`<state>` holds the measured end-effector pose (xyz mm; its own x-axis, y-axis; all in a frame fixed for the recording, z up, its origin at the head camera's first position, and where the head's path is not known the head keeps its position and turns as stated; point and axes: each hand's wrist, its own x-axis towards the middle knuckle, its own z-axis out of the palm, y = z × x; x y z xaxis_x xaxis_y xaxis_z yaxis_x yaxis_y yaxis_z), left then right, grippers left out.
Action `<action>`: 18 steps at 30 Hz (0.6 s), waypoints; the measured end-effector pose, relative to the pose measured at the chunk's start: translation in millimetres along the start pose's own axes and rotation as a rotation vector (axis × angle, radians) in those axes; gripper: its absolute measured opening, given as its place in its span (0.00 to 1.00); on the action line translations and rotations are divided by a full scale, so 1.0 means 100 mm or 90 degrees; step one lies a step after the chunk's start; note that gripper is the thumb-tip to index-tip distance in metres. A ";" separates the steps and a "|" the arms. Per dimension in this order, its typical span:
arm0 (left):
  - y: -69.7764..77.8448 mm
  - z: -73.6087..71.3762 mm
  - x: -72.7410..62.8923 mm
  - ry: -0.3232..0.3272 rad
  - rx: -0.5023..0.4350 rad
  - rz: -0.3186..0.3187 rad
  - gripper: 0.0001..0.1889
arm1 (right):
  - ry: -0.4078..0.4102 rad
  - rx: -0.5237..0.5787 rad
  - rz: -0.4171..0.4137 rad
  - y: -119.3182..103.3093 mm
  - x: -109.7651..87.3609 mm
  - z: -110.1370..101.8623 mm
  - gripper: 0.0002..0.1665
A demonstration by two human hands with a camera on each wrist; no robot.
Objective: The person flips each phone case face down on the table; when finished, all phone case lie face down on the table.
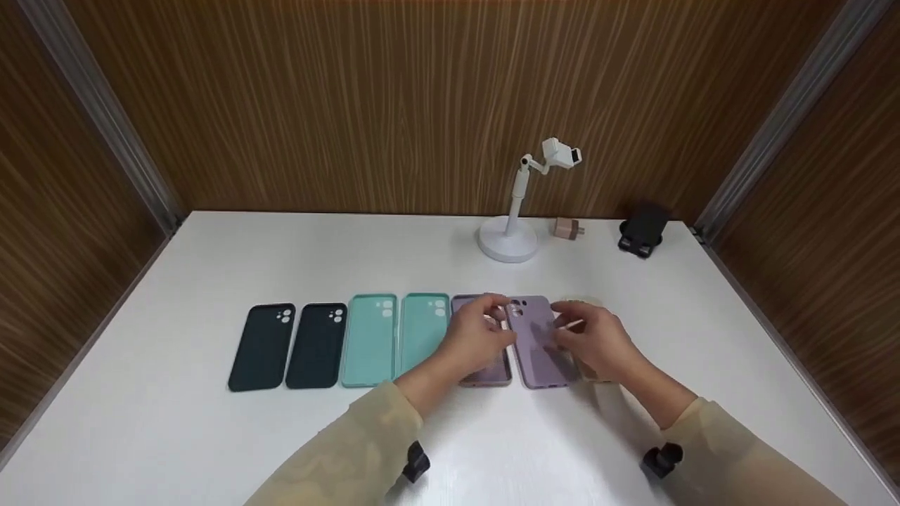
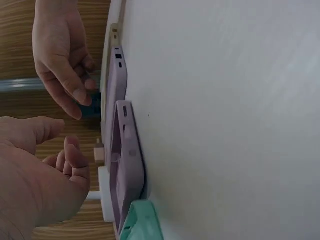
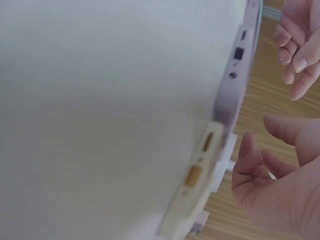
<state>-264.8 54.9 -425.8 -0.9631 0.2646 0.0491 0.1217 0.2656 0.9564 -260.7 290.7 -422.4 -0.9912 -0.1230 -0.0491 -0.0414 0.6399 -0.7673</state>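
A purple phone case (image 1: 540,348) lies back side up between both hands, slightly turned. My left hand (image 1: 474,337) hovers over a second purple phone case (image 1: 485,376), which lies with its hollow side up and is partly covered. My right hand (image 1: 598,337) is at the first case's right edge, above a cream phone case (image 3: 195,180) that it largely hides in the head view. In the wrist views, both hands have loosely bent fingers, a gap between thumb and fingers, and nothing held.
Two teal phone cases (image 1: 370,344) and two black phone cases (image 1: 261,348) continue the row leftward. Behind stand a white stand (image 1: 508,242), a pinkish plug adapter (image 1: 566,228) and a black folding holder (image 1: 643,230). Wood-grain panels (image 1: 351,105) enclose the white table (image 1: 281,450).
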 end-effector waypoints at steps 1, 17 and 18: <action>-0.01 -0.06 0.00 0.006 0.012 0.004 0.24 | -0.002 0.008 -0.002 -0.03 0.00 0.02 0.29; -0.33 -0.55 -0.08 0.036 0.117 -0.006 0.23 | -0.034 0.024 -0.024 -0.31 0.14 0.49 0.27; -0.35 -0.54 -0.08 0.034 0.123 -0.007 0.23 | -0.035 0.020 -0.027 -0.31 0.15 0.51 0.27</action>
<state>-273.9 -6.8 -443.6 -0.9753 0.2128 0.0587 0.1496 0.4420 0.8844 -267.6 230.4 -431.8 -0.9802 -0.1915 -0.0503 -0.0785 0.6092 -0.7891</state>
